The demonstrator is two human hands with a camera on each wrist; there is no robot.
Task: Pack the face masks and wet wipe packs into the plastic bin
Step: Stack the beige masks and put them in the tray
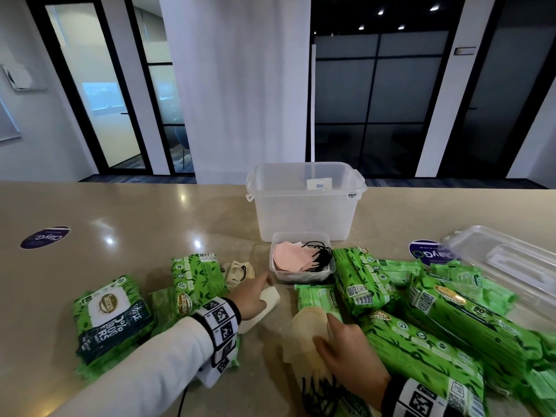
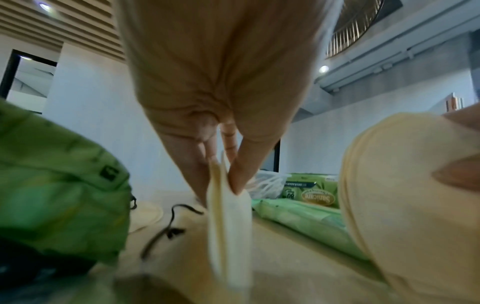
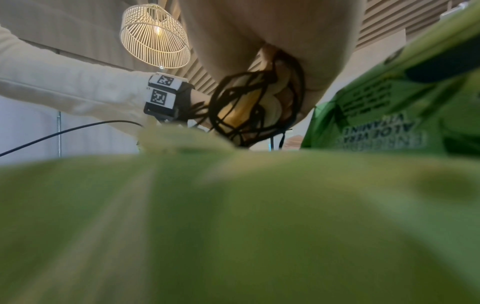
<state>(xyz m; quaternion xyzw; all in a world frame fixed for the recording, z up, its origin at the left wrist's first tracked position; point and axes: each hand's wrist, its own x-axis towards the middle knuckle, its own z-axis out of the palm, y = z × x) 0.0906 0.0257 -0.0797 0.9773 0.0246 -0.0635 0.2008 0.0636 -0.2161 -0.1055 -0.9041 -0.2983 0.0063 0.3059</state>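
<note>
A clear plastic bin [image 1: 304,206] stands open at the far middle of the counter. In front of it a small clear tub [image 1: 302,273] holds pink masks with black loops. My left hand [image 1: 255,296] pinches a cream face mask [image 1: 264,308] by its edge, seen between the fingertips [image 2: 235,176] in the left wrist view. My right hand [image 1: 346,347] grips a stack of cream masks [image 1: 310,335] with black ear loops [image 3: 249,102]. Green wet wipe packs [image 1: 421,341] lie to the right and more wipe packs [image 1: 111,314] to the left.
The bin's clear lid [image 1: 508,266] lies at the far right. Another cream mask [image 1: 239,272] rests behind my left hand. Round dark stickers [image 1: 45,237] sit on the beige counter [image 1: 135,212]. A wipe pack [image 3: 233,226] fills the lower right wrist view.
</note>
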